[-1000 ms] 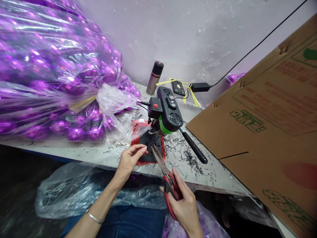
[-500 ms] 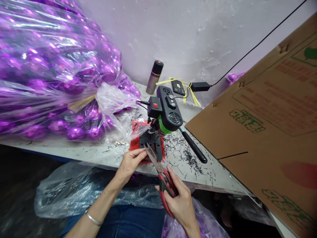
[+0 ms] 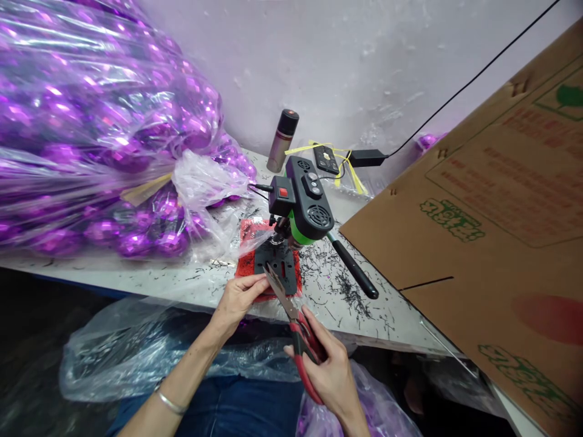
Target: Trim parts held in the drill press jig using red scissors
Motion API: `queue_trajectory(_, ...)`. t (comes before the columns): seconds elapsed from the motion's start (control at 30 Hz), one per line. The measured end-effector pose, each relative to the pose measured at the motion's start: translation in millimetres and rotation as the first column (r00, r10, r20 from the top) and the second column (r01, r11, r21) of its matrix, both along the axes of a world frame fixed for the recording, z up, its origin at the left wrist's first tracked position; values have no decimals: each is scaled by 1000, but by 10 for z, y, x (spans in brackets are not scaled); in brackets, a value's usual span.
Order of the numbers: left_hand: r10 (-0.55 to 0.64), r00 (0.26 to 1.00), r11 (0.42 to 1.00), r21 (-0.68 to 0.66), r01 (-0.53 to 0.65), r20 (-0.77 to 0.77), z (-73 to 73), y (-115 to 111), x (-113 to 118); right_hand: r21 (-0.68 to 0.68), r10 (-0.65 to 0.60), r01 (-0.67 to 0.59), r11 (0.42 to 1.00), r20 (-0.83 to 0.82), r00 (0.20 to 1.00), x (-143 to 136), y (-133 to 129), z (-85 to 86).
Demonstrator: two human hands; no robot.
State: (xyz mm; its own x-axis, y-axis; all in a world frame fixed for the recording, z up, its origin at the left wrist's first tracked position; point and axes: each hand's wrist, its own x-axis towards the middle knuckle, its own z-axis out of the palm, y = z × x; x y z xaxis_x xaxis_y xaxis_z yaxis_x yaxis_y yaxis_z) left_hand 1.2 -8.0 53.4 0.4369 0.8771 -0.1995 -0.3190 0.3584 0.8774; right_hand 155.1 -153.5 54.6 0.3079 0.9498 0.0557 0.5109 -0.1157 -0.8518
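My right hand [image 3: 331, 371] is wrapped round the red and black handles of a pair of scissors [image 3: 306, 358]. The blades point up and left, their tips beside the fingertips of my left hand [image 3: 240, 297]. That hand is closed in a pinch on something too small to make out. Just beyond the fingertips stands a small black and green bench drill press [image 3: 307, 203], its slotted black base [image 3: 288, 280] resting on a red mat [image 3: 246, 260]. The drill's lever [image 3: 355, 269] slants down to the right.
Clear bags of shiny purple balls [image 3: 100, 127] fill the left side. A large cardboard box [image 3: 483, 255] leans in from the right. Behind the drill are a spray can [image 3: 282, 141], a black power adapter [image 3: 365, 158] and yellow ties [image 3: 357, 181]. Black shavings [image 3: 353, 290] litter the white table.
The scissor blades look slightly closer together at the tips. Both hands stay in nearly the same place, and the whole view has shifted a little.
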Motion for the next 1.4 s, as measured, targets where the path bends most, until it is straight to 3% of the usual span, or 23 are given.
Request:
queue_trajectory(0.2, -7, 1000, 1000, -15, 7, -7, 32, -5, -2, 3, -5, 5, 1000, 10, 1000, -7, 20, 77)
queue_trajectory(0.8, -26, 1000, 1000, -8, 26, -4, 48, 0, 3, 13, -1, 0, 1000, 37, 999, 14, -3, 80)
queue_trajectory(1.2, -51, 999, 998, -33, 51, -12, 36, -15, -2, 21, 58, -63, 998, 189, 980, 77, 9, 185)
queue_trajectory(1.4, -50, 998, 999, 0, 50, -42, 25, -13, 9, -16, 27, -26, 1000, 67, 997, 61, 8, 131)
